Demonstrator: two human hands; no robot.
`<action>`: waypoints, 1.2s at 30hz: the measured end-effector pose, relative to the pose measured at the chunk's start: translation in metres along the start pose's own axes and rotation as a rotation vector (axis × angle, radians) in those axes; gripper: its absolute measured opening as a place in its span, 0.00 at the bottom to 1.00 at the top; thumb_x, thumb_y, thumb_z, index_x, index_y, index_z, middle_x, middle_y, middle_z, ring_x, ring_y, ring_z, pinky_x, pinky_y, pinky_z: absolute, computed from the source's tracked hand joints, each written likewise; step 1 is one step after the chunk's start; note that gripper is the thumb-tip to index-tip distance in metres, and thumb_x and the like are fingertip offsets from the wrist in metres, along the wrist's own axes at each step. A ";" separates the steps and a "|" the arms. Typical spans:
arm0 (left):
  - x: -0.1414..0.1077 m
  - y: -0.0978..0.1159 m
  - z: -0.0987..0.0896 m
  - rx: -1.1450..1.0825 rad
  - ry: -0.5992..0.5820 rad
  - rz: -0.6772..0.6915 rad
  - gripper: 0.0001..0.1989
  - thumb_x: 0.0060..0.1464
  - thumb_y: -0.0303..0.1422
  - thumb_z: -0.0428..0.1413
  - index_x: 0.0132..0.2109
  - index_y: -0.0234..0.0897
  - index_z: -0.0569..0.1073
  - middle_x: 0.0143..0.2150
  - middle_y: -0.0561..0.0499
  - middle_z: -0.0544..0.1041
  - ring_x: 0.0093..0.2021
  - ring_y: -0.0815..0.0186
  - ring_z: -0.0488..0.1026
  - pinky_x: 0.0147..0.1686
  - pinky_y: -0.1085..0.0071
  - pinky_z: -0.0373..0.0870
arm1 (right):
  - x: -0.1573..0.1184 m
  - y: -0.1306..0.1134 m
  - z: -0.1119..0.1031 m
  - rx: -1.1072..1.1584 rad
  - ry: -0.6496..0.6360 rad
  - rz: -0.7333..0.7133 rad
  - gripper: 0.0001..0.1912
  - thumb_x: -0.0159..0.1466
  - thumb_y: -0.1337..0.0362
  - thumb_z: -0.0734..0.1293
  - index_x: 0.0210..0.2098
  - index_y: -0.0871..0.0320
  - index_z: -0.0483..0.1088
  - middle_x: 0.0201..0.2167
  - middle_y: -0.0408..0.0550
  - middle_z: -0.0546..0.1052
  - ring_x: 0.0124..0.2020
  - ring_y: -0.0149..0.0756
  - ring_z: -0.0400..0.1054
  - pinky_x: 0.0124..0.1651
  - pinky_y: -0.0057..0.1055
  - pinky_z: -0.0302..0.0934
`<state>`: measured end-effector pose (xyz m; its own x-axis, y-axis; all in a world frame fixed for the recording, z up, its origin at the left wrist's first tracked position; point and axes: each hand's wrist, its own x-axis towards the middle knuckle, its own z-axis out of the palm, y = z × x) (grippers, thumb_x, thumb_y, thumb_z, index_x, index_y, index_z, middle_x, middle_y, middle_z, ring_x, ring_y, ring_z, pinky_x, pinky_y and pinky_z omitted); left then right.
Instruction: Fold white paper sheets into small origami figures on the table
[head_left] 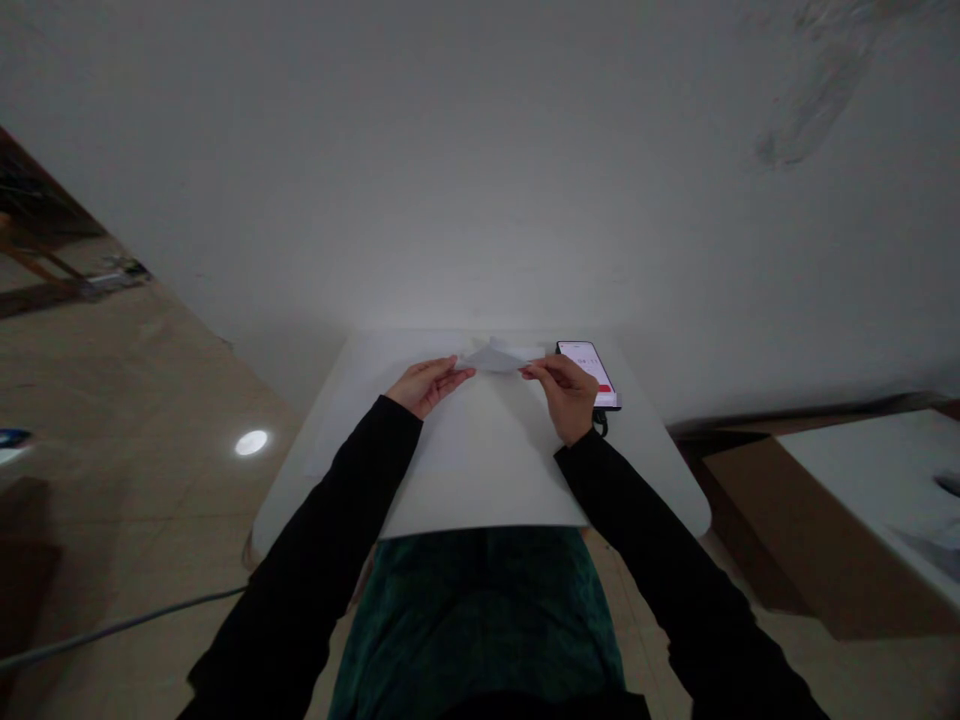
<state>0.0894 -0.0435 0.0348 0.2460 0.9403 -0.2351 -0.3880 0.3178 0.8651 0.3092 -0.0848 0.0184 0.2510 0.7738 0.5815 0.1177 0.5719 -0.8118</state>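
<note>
A folded piece of white paper [493, 358] is held up just over the white table [480, 490], spanning the gap between both hands. My left hand [429, 384] pinches its left corner between thumb and fingers. At its right corner, my right hand [566, 392] grips the paper with thumb and fingertips. The paper has a raised peak in the middle and slopes down to each side; its exact folds are too small to make out.
Beside my right hand a phone [589, 370] with a lit screen lies on the table. A grey wall [480, 180] rises behind the table's far edge. To the right stands a box [817, 540] with a white top. A cable [127, 627] runs at lower left.
</note>
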 end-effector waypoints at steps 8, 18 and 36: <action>0.004 0.000 -0.008 -0.005 0.071 -0.035 0.06 0.47 0.18 0.60 0.35 0.27 0.75 0.31 0.46 0.79 0.29 0.70 0.77 0.34 0.80 0.76 | 0.008 -0.002 -0.014 -0.308 -0.150 -0.316 0.03 0.58 0.64 0.69 0.31 0.52 0.77 0.32 0.44 0.78 0.36 0.35 0.72 0.39 0.34 0.69; 0.005 -0.002 -0.006 0.040 0.205 0.047 0.23 0.37 0.15 0.64 0.37 0.36 0.63 0.26 0.52 0.76 0.28 0.68 0.77 0.31 0.74 0.77 | 0.007 0.001 -0.017 -0.346 -0.216 -0.402 0.06 0.61 0.66 0.67 0.34 0.52 0.77 0.36 0.45 0.78 0.36 0.34 0.73 0.41 0.33 0.70; 0.002 -0.002 -0.002 0.210 -0.014 0.002 0.22 0.36 0.21 0.66 0.32 0.37 0.60 0.21 0.57 0.72 0.22 0.73 0.74 0.24 0.83 0.69 | 0.011 0.000 -0.013 -0.157 -0.181 -0.172 0.01 0.56 0.63 0.71 0.29 0.53 0.75 0.29 0.42 0.76 0.32 0.34 0.72 0.37 0.34 0.69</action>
<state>0.0884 -0.0424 0.0316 0.2580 0.9387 -0.2285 -0.1949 0.2822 0.9394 0.3243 -0.0799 0.0245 0.0404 0.7134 0.6995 0.2946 0.6605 -0.6906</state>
